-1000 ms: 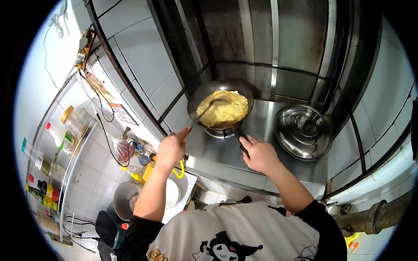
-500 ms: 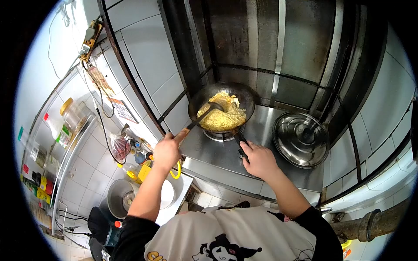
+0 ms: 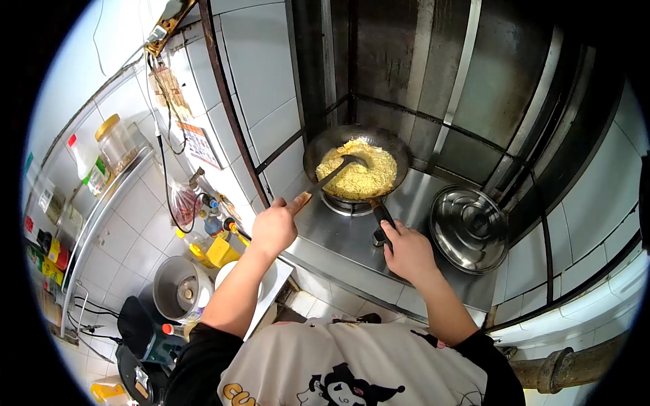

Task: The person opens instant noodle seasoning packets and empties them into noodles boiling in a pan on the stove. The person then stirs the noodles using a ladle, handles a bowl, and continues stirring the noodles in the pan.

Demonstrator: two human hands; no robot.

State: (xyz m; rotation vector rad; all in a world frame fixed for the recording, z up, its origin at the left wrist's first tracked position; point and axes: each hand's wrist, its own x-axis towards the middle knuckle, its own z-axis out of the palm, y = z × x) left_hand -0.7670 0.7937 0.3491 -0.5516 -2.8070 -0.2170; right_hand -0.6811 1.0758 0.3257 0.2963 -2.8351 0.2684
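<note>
My left hand (image 3: pixel 274 229) is closed around the wooden handle of a long metal ladle (image 3: pixel 332 174). The ladle's dark head rests in yellow, grainy food (image 3: pixel 369 177) that looks like egg fried rice. This food fills the middle of a black wok (image 3: pixel 401 152) standing on a gas burner (image 3: pixel 347 208). My right hand (image 3: pixel 410 252) grips the wok's black handle, at the front right of the pan. The rice hides the underside of the ladle head.
A shiny steel lid (image 3: pixel 468 230) lies on the steel counter (image 3: pixel 325 233), right of the wok. At left, bottles and jars stand on a wire shelf (image 3: pixel 112 203). Below are a grey pot (image 3: pixel 162 287) and a yellow-capped bottle (image 3: pixel 198 252). Tiled walls and dark metal bars surround the stove.
The view has tilted slightly. The ladle head has moved farther right across the wok, and the rice appears flatter and more spread out. Both hands keep their grips.
</note>
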